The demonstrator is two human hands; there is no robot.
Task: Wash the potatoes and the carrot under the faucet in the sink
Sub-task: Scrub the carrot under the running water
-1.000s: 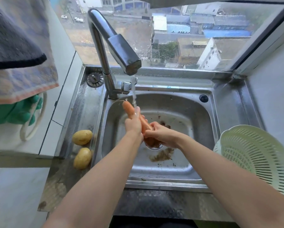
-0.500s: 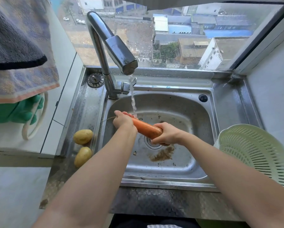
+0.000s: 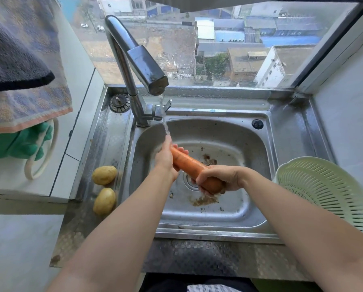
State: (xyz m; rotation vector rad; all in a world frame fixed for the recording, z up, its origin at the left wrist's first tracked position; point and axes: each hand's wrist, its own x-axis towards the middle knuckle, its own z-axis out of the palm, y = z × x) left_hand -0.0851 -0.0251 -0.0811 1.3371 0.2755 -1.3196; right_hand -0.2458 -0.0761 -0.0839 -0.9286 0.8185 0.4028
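The fingers of the right hand (image 3: 220,179) are curled closed around the thick near end of the carrot (image 3: 189,165), with the fingertips wrapped under it. The fingers of the left hand (image 3: 166,158) are closed around the far, narrower end; several fingertips (image 3: 181,150) show on the right side of the carrot. Both hands hold the carrot over the basin of the sink (image 3: 248,213), above the drain (image 3: 190,182). The carrot lies diagonally, far end toward the left, near end toward the right.

The faucet (image 3: 138,66) stands at the far left of the basin. A stream of water (image 3: 165,123) falls from its spout onto the left hand at the far end of the carrot.

Two potatoes (image 3: 104,175) lie on the steel ledge left of the basin, one just nearer than the other, close together; whether they touch cannot be determined. Brown dirt (image 3: 204,200) lies on the basin floor near the drain.

A pale green colander (image 3: 321,190) rests on the right side of the sink, well apart from the hands. A sink strainer plug (image 3: 119,102) sits on the far left ledge, beside the faucet base. Towels (image 3: 22,66) hang at the left.
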